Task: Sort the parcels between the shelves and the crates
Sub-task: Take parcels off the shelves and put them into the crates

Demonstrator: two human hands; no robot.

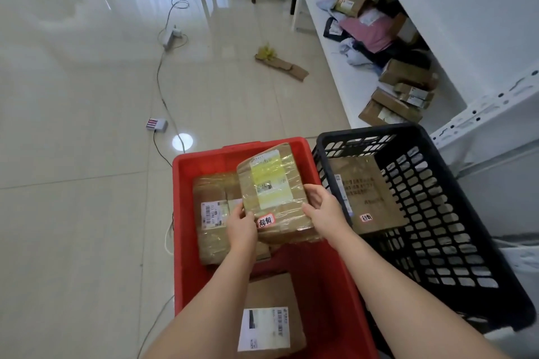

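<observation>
Brown taped parcel (277, 192) gripped by left hand (242, 226) and right hand (322, 208) fingers, above the red crate (329, 274).

Both arms extended, left grip (241, 229) and right grip (322, 210) curled, pinching inward

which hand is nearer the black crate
Right. The right hand grips the held parcel's right edge, just beside the black crate; the left hand grips its left edge, farther away.

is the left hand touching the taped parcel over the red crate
Touching. The head view shows the left hand pinching the taped parcel's near-left corner, thumb on top, above the red crate.
</observation>
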